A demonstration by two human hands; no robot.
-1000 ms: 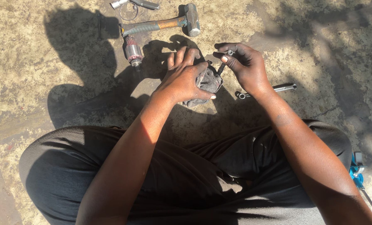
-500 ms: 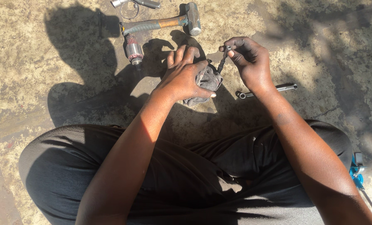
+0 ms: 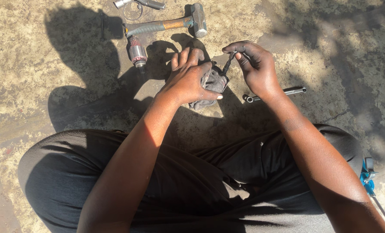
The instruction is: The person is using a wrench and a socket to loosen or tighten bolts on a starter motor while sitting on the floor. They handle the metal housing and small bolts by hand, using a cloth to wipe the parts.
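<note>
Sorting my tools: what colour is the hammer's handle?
The hammer handle is teal-green at the grip and orange-brown near the metal head, seen in the head view.

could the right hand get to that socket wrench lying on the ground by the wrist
Probably yes. The socket wrench lies on bare ground just beside the right hand, with nothing on top of it. But the fingers pinch a small dark tool, so they would need to free up first.
</note>
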